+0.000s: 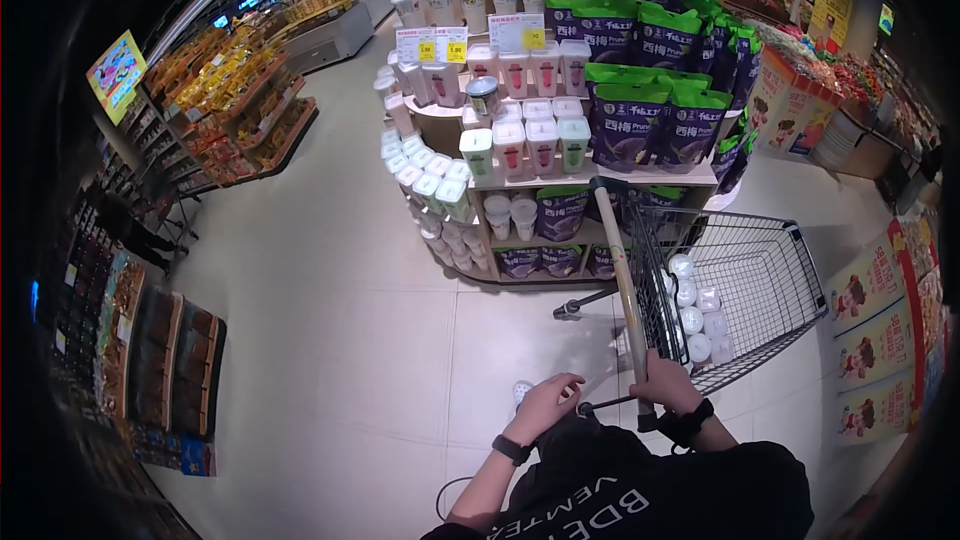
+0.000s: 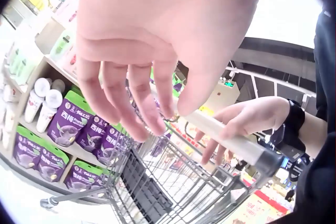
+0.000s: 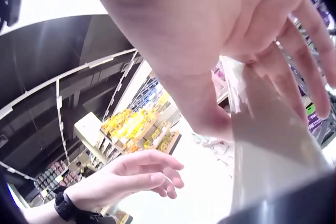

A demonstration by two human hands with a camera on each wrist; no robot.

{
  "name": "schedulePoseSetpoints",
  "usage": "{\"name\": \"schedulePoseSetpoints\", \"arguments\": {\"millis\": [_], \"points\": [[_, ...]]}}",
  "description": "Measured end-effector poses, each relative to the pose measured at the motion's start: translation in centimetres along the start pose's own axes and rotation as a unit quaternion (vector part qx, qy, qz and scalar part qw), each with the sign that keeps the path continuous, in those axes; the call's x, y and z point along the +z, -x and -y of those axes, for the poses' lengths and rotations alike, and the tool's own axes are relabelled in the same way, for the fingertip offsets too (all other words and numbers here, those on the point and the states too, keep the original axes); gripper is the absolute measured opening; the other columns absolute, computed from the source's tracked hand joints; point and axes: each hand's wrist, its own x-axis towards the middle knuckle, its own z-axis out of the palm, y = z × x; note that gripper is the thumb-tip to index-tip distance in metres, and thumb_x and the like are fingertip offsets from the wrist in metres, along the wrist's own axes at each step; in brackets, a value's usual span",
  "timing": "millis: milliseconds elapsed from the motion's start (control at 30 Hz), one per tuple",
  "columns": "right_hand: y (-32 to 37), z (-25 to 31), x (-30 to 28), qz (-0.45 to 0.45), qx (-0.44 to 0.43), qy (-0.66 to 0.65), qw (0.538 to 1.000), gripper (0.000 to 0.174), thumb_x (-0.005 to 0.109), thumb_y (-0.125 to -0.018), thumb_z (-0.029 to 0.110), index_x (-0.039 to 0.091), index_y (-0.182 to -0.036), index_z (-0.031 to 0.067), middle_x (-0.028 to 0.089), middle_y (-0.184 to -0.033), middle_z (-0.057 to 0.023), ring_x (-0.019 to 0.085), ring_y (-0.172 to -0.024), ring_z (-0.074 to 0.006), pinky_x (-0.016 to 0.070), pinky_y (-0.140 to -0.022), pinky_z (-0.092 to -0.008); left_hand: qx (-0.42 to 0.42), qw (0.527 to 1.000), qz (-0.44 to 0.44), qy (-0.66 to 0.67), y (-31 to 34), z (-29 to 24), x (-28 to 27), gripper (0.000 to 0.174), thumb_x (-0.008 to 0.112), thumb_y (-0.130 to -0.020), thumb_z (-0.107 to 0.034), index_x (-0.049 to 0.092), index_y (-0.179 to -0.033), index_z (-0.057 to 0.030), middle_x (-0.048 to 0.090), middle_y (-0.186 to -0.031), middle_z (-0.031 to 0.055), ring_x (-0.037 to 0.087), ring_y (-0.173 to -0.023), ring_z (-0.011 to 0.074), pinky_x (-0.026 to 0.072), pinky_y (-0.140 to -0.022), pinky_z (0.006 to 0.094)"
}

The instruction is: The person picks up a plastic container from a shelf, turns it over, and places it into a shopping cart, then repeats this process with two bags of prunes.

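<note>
Right hand [image 1: 668, 383] is laid over the near end of the smooth beige tubular handle [image 1: 622, 275] of a grey wire shopping cart [image 1: 770, 280], fingers extended past the bar, thumb on its opposite side. Left hand [image 1: 545, 408] is held near that same end, fingers relaxed and slightly bent. White-lidded tubs [image 1: 690, 319] are gathered along the cart's handle-side edge. Purple-and-green pouches [image 1: 625, 135] are stacked beyond the handle's far end.

Left fingers [image 2: 140, 79] loosely curled; right fingers [image 3: 300, 58] spread, drooping; forearms [image 1: 488, 485] extended forward.
</note>
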Motion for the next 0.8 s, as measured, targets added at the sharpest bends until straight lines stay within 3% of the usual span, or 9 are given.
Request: {"name": "schedulePoseSetpoints", "arguments": {"millis": [100,200,333,533,600,633,667,733,800], "points": [[-2.2,1.0,-0.5,-0.092,-0.001,-0.130,0.987,0.047,0.065,-0.071,0.030,0.044,-0.100,-0.0003,0.061,-0.077,-0.0205,0.061,-0.076,-0.0383,0.0482,-0.069,-0.0447,0.038,0.998,0.036,-0.039,-4.2,1.0,-3.4,0.024,0.056,-0.082,-0.015,0.058,-0.105,-0.0091,0.063,-0.094,0.0080,0.062,-0.076,0.0221,0.0492,-0.072,0.0325],[-4.4,0.8,0.7,-0.112,0.037,-0.105,0.987,0.042,0.061,-0.074,0.026,0.043,-0.101,-0.0005,0.061,-0.077,-0.0223,0.060,-0.075,-0.0395,0.0472,-0.069,-0.0472,0.128,0.986,0.075,-0.072,-9.6,0.0,-5.7,0.022,0.057,-0.080,-0.014,0.058,-0.102,-0.0102,0.061,-0.096,0.0057,0.060,-0.083,0.0219,0.0475,-0.076,0.0324],[-3.9,1.5,0.1,-0.120,0.042,-0.084,0.988,0.043,0.061,-0.075,0.025,0.042,-0.105,0.0004,0.060,-0.072,-0.0229,0.060,-0.070,-0.0397,0.0474,-0.064,-0.0486,0.316,0.936,0.070,-0.135,-18.0,-1.6,-8.4,0.019,0.059,-0.077,-0.014,0.058,-0.096,-0.0125,0.055,-0.103,0.0053,0.051,-0.100,0.0250,0.0422,-0.085,0.0358],[-3.4,3.1,1.8,-0.164,0.145,-0.157,0.963,0.037,0.061,-0.074,0.019,0.045,-0.104,0.0029,0.059,-0.074,-0.0228,0.058,-0.072,-0.0408,0.0449,-0.064,-0.0492,0.485,0.854,0.065,-0.174,-29.2,-5.3,-8.3,0.018,0.060,-0.075,-0.023,0.058,-0.089,-0.0114,0.056,-0.097,0.0050,0.051,-0.097,0.0235,0.0339,-0.092,0.0388],[-3.6,3.8,2.1,-0.213,0.168,-0.162,0.949,0.035,0.061,-0.071,0.015,0.047,-0.102,0.0048,0.059,-0.073,-0.0197,0.058,-0.070,-0.0389,0.0454,-0.063,-0.0477,0.466,0.821,0.189,-0.271,-32.7,-5.7,-8.5,0.017,0.057,-0.077,-0.027,0.059,-0.080,-0.0102,0.057,-0.087,0.0054,0.054,-0.087,0.0229,0.0382,-0.084,0.0364],[-4.0,3.9,2.6,-0.255,0.169,-0.152,0.940,0.032,0.063,-0.068,0.016,0.052,-0.096,0.0061,0.060,-0.072,-0.0171,0.059,-0.068,-0.0363,0.0462,-0.061,-0.0450,0.487,0.809,0.221,-0.244,-35.0,-5.0,-7.9,0.028,0.057,-0.076,-0.036,0.060,-0.068,-0.0089,0.057,-0.073,0.0063,0.055,-0.073,0.0237,0.0422,-0.070,0.0352],[-4.9,4.2,2.2,-0.262,0.181,-0.155,0.935,0.032,0.063,-0.068,0.016,0.052,-0.096,0.0061,0.060,-0.072,-0.0171,0.059,-0.068,-0.0363,0.0462,-0.061,-0.0450,0.497,0.802,0.229,-0.240,-36.4,-5.1,-7.8,0.028,0.057,-0.076,-0.036,0.060,-0.068,-0.0089,0.057,-0.073,0.0063,0.055,-0.073,0.0237,0.0422,-0.070,0.0352],[-6.9,5.3,1.3,-0.255,0.249,-0.194,0.914,0.027,0.064,-0.068,0.023,0.056,-0.088,0.0064,0.061,-0.071,-0.0160,0.060,-0.070,-0.0351,0.0473,-0.062,-0.0451,0.567,0.740,0.254,-0.259,-39.0,-5.3,-7.2,0.041,0.056,-0.076,-0.045,0.060,-0.058,-0.0078,0.053,-0.059,0.0070,0.054,-0.063,0.0247,0.0411,-0.054,0.0362],[-9.8,5.8,1.8,-0.262,0.331,-0.159,0.893,0.029,0.066,-0.066,0.031,0.061,-0.082,0.0080,0.061,-0.068,-0.0146,0.061,-0.067,-0.0337,0.0488,-0.060,-0.0430,0.527,0.731,0.322,-0.290,-40.0,-4.8,-6.5,0.058,0.048,-0.076,-0.057,0.058,-0.048,-0.0067,0.049,-0.047,0.0125,0.049,-0.043,0.0315,0.0386,-0.045,0.0387]]}}
